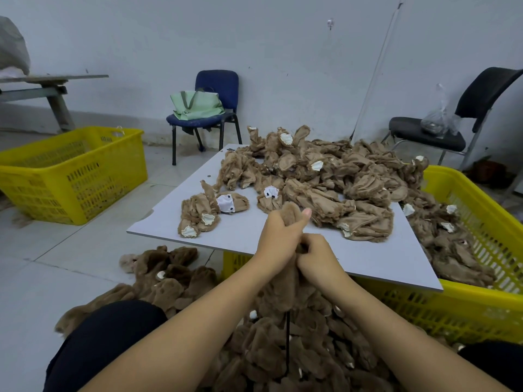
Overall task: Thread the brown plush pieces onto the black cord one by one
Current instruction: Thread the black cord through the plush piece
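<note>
We look down from a head camera at a workplace. At right, a yellow crate holds a heap of tan inside-out plush skins; a grey board lies across the crate's top as a work surface. At left, a second yellow crate stands on the tiled floor; we cannot tell what it holds.

On the board we see a large mound of loose brown plush pieces, some showing white ear linings or white muzzle patches, with one small cluster apart near the board's left edge. Against the far wall stand a blue chair carrying a pale green bag, and a black chair with a clear plastic bag.

Both bare hands meet over the board's near edge. The left hand is closed around a brown plush piece, thumb raised. The right hand, touching it, pinches something small and dark. Below them, the black cord hangs through a dense bundle of fluffy brown pieces over the lap.
</note>
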